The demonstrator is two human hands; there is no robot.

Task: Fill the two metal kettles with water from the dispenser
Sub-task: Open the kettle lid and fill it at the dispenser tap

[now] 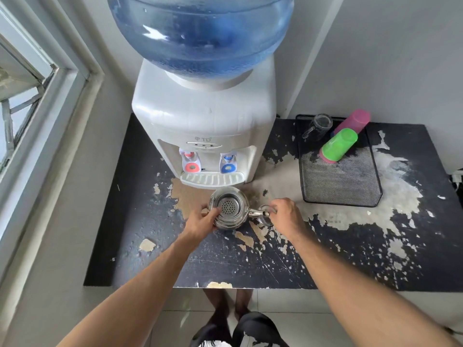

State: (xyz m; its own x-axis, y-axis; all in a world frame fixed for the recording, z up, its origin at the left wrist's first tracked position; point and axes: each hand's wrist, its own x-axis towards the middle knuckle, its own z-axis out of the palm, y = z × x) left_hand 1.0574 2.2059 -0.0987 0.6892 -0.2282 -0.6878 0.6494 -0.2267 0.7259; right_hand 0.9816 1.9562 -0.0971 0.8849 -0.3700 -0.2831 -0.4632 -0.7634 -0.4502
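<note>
One shiny metal kettle (229,209) stands lidless on the worn black table (140,221), just in front of the white water dispenser (204,121). A perforated strainer shows inside its open top. My left hand (204,217) holds the kettle's left rim, thumb over the edge. My right hand (284,214) grips the kettle's handle (263,213) on its right side. The dispenser has a red tap (191,162) on the left, a blue tap (228,164) on the right and a drip tray (213,179) under them. Only this one kettle is in view.
A blue water bottle (200,33) sits upside down on the dispenser. At the back right, a black mesh tray (343,181) holds green (339,145) and pink (354,121) plastic cups and a glass mug (319,125). A window frame (50,101) runs along the left.
</note>
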